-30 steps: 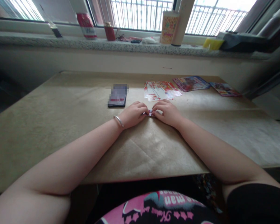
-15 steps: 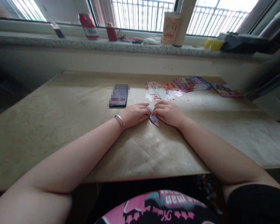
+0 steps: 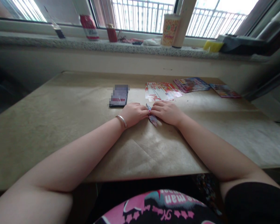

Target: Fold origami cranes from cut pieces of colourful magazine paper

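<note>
On table (image 3: 121,158), near-right of smartphone (image 3: 120,96), we are pinching folded printed paper (image 3: 153,120) between left hand (image 3: 135,114) and right hand (image 3: 167,113), apparently working crease; next move likely needing steady fingertips.

My arms (image 3: 84,152) slant inward across the front; my left hand (image 3: 135,112) and right hand (image 3: 166,112) point together, palms down, fingers (image 3: 143,108) bent and pinching.

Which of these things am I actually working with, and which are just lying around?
In use:
patterned paper piece, between left hand and right hand

Seemingly just lying around:
phone
red-and-white printed sheets, though possibly related
red-and-white can
patterned cup
</note>
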A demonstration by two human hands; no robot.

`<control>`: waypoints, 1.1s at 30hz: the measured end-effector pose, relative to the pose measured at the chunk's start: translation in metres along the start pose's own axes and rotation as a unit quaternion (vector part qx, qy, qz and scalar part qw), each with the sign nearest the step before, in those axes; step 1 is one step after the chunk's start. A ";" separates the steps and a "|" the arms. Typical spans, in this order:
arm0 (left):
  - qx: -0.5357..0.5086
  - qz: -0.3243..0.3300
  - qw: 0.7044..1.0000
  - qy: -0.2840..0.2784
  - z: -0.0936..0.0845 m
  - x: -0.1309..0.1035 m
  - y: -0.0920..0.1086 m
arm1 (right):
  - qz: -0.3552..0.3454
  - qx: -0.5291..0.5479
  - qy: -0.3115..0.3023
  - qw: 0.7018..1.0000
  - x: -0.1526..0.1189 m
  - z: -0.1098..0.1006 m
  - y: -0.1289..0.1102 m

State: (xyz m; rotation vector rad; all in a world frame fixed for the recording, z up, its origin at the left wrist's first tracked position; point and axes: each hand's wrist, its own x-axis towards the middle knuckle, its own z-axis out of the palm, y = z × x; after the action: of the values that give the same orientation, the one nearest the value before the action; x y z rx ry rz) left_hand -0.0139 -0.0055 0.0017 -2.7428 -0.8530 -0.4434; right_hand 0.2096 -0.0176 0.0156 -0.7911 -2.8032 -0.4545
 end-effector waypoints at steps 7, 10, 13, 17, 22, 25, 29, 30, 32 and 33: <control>-0.017 0.005 1.000 0.023 -0.005 -0.001 0.003 | 0.017 -0.011 0.005 1.000 -0.003 0.001 0.000; -0.006 0.001 1.000 0.017 -0.002 -0.002 0.001 | 0.011 -0.001 0.015 1.000 -0.004 0.004 0.001; -0.009 0.005 1.000 0.009 0.000 -0.003 -0.001 | 0.007 -0.008 0.014 1.000 -0.004 0.004 0.000; -0.015 0.005 1.000 -0.011 -0.002 -0.004 -0.001 | -0.011 -0.012 0.007 1.000 -0.004 0.001 -0.002; -0.038 0.001 0.999 -0.021 -0.004 -0.005 0.000 | -0.004 -0.033 -0.002 0.999 -0.002 0.000 -0.008; -0.039 0.001 0.999 -0.009 -0.005 -0.006 -0.001 | 0.032 -0.025 0.007 0.999 -0.002 0.004 -0.009; -0.019 0.021 1.000 -0.002 -0.007 -0.005 0.001 | 0.080 0.034 0.033 0.996 -0.003 0.012 -0.008; -0.012 0.026 1.000 0.000 -0.007 -0.004 0.002 | 0.095 0.055 0.039 0.993 -0.003 0.014 -0.007; 0.005 0.035 0.999 0.005 -0.008 -0.003 0.003 | 0.125 0.095 0.050 0.986 -0.004 0.017 -0.007; 0.015 0.039 0.999 0.008 -0.008 -0.002 0.004 | 0.138 0.112 0.054 0.983 -0.004 0.018 -0.007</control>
State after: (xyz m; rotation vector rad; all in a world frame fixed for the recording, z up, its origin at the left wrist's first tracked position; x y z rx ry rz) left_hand -0.0152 -0.0122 0.0079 -2.7296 -0.7386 -0.4336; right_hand 0.2073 -0.0187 -0.0038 -1.0477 -2.5338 -0.1272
